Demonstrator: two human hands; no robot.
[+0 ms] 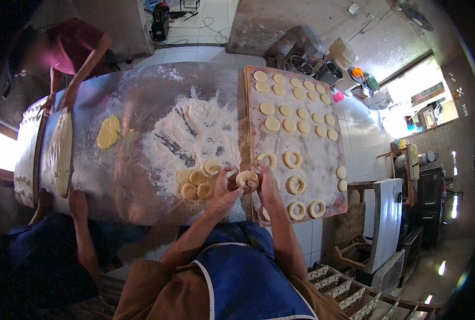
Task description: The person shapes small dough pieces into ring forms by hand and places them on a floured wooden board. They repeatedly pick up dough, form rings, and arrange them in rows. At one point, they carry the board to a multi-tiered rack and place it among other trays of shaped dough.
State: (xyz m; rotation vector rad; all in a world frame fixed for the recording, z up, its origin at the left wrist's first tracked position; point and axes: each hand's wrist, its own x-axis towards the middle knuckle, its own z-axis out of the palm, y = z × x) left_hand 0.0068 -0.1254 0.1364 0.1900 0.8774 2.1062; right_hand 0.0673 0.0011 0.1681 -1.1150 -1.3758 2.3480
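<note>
Between my two hands, over the near edge of the table, is a ring of pale dough (246, 177) with finger tips at its hole. My left hand (226, 191) grips its left side, and my right hand (268, 183) closes on it from the right. Just left of my left hand, a cluster of small round dough pieces (197, 177) rests on the floured metal table (136, 184). Dough rings (296, 185) lie near my right hand on a floured wooden board (322, 160); one is partly hidden behind that hand. Several flat dough rounds (289, 125) sit farther back on this board.
White flour (195, 125) is spread mid-table. A yellow lump (108, 132) lies to the left. Two co-workers' hands are near a long dough strip (61, 152), beside another board of dough pieces (28, 154). Pots and buckets (330, 72) stand at the back right.
</note>
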